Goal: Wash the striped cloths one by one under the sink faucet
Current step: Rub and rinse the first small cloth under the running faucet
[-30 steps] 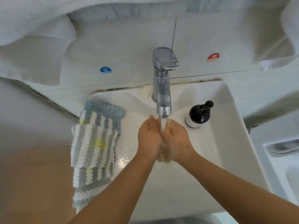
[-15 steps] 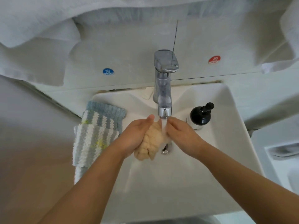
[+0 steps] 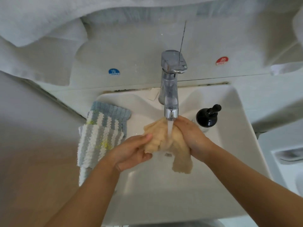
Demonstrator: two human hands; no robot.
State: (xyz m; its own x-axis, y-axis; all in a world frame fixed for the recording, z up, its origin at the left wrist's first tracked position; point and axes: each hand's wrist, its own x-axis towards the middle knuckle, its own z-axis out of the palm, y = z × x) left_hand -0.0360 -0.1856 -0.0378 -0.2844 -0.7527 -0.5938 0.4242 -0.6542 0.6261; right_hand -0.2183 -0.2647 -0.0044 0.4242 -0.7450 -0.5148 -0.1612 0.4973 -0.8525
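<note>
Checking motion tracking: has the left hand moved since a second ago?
Yes. The left hand has drawn left and toward the person, away from the faucet stream, spreading the beige cloth.

Camera: just one, worn on the person's head.
Looks: forward and down, from high over the sink [image 3: 242,128].
How near: close; both arms reach in from the bottom edge.
Middle of the picture: the faucet [image 3: 170,89].
Top of the picture: the wall behind the sink.
Lens: wide, so straight edges look bent.
Shared view: none.
</note>
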